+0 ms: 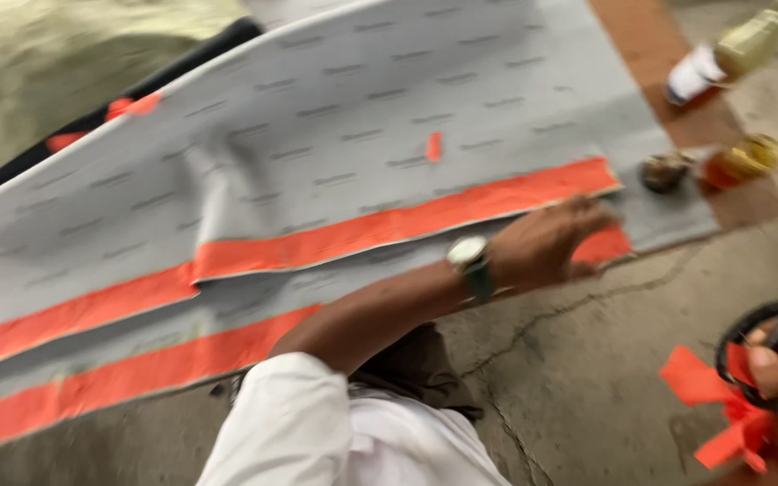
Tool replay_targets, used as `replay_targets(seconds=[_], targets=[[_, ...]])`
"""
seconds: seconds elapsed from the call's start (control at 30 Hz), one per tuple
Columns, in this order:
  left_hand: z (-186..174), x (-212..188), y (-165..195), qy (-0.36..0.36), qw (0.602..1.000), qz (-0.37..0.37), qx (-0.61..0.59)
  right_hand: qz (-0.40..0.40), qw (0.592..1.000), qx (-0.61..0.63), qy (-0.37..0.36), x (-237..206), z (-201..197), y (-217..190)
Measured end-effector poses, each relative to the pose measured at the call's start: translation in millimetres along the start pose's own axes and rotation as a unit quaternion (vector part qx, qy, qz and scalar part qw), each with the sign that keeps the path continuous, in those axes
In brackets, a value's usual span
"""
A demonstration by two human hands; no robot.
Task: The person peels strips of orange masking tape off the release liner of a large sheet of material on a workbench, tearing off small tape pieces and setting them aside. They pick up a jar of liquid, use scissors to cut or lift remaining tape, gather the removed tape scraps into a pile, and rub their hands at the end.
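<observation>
Left hand [547, 243] outstretched — fingers flat

Head camera looks steeply down, close, tilted.

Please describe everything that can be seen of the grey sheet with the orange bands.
The grey sheet looks like thin flexible material, printed with rows of small dark marks. It lies flat on the cracked concrete floor, slanting across the view. Orange bands run along its near edges; two layers seem to overlap. The left hand presses its near edge. A small orange scrap lies on it. The image is blurred.
</observation>
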State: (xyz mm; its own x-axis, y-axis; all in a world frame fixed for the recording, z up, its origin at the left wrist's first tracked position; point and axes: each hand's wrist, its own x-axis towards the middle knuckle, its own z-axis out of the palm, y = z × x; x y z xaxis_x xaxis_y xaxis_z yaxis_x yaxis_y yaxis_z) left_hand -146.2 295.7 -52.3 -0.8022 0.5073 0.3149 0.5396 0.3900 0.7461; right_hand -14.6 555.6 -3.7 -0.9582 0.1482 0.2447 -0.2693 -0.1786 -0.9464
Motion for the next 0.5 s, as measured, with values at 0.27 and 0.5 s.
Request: replay_targets(seconds=[0.27,0.5], targets=[[-172,-315,18,0.206,0.913,-0.232,0.265,0.082,0.967,-0.083,-0.226,-1,16,75],[-265,-509,40,0.268,0.720,-0.483,0.421,0.119,0.866,-0.173,-0.453,4,60,128]])
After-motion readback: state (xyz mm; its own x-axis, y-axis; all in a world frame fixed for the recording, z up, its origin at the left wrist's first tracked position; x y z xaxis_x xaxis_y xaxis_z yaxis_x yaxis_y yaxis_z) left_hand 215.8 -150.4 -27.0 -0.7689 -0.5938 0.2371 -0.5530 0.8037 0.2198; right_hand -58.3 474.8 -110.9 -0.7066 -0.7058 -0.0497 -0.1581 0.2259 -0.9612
